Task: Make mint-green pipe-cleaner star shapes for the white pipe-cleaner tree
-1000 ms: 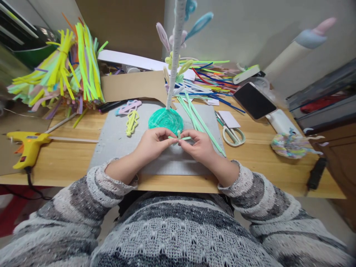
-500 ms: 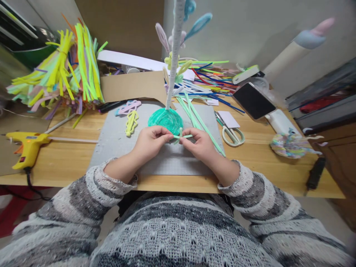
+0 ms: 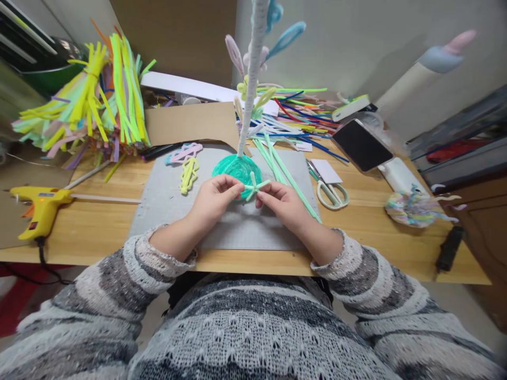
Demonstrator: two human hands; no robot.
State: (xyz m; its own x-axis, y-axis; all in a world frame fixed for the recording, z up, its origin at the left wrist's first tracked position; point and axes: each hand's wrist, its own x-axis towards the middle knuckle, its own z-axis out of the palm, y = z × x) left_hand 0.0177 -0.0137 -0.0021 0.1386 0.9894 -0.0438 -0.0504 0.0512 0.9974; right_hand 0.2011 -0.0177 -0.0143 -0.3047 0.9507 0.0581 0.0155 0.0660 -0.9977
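A small pale green pipe-cleaner piece [image 3: 254,187] with several arms spreading from its middle is held between my hands. My left hand [image 3: 216,200] pinches the tip of its left arm between thumb and finger. The fingers of my right hand [image 3: 280,203] are closed on its right side. Just behind the piece lies a round green base [image 3: 233,170], partly covered by it and my fingers. A white wrapped stem [image 3: 251,84] rises from that base, with blue, pink and yellow loops on it.
Pale green strips [image 3: 279,166] lie on the grey mat [image 3: 158,211], near scissors [image 3: 332,195]. A yellow glue gun [image 3: 41,206] is at left, a phone [image 3: 362,145] at right. Bundled pipe cleaners [image 3: 85,100] stand at the back left.
The green piece has tilted and lifted slightly, so its crossed arms now show. My right fingers have shifted a little lower on it, and the view has moved slightly.
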